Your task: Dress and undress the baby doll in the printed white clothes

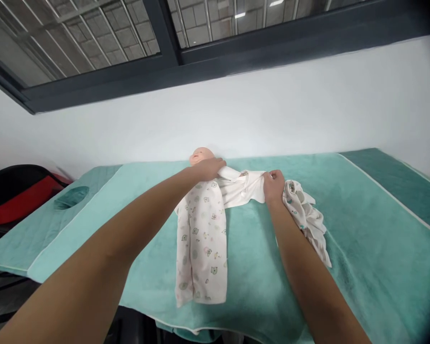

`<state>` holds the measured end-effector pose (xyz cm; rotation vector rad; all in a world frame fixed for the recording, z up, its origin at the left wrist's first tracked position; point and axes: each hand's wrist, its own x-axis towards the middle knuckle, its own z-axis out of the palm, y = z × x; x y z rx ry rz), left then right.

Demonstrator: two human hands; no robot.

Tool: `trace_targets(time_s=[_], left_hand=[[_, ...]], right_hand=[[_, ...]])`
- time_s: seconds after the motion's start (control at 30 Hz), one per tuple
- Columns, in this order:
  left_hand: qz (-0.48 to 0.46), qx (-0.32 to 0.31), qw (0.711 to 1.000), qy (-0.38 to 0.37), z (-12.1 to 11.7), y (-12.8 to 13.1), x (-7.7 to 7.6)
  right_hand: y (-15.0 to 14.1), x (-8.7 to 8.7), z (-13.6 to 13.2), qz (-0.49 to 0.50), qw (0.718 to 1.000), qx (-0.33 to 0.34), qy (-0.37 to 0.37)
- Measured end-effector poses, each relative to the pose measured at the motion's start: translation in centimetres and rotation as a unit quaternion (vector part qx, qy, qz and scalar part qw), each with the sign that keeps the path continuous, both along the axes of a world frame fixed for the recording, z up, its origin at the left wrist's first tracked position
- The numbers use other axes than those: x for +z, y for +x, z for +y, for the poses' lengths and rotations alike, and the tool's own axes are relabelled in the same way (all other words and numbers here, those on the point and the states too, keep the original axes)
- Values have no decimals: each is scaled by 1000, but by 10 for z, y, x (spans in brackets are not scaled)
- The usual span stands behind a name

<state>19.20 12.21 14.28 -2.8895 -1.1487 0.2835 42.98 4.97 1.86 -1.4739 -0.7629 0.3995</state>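
A baby doll (pixel 202 155) lies near the wall, its head showing just beyond my left hand. Over its body is a white baby outfit (pixel 204 239) with small printed animals, the lower part stretched toward me. My left hand (pixel 209 168) is closed on the outfit at the doll's shoulder; its fingertips are partly hidden. To the right, my right hand (pixel 274 185) pinches the end of a white sleeve (pixel 241 188), which is pulled out sideways. The doll's arm is mostly covered by cloth. Beside my right wrist lies a crumpled printed cloth (pixel 306 215).
A green padded bed (pixel 251 267) with a face hole (pixel 71 197) at its left end stands against the white wall (pixel 208 124). A dark-framed window (pixel 172 62) with bars is above. A red and black chair (pixel 17 196) is at the left.
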Motion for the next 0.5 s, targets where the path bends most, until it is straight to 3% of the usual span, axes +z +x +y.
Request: trace_targets(time_s=[0.33,0.5], left_hand=[[-40,67,997,0,10,-26,9],[-46,100,994,18,-3,-5,-3]], right_hand=[[9,-10,7,33,999,-6,-14],[3,-15,11,23,998,61,-19]])
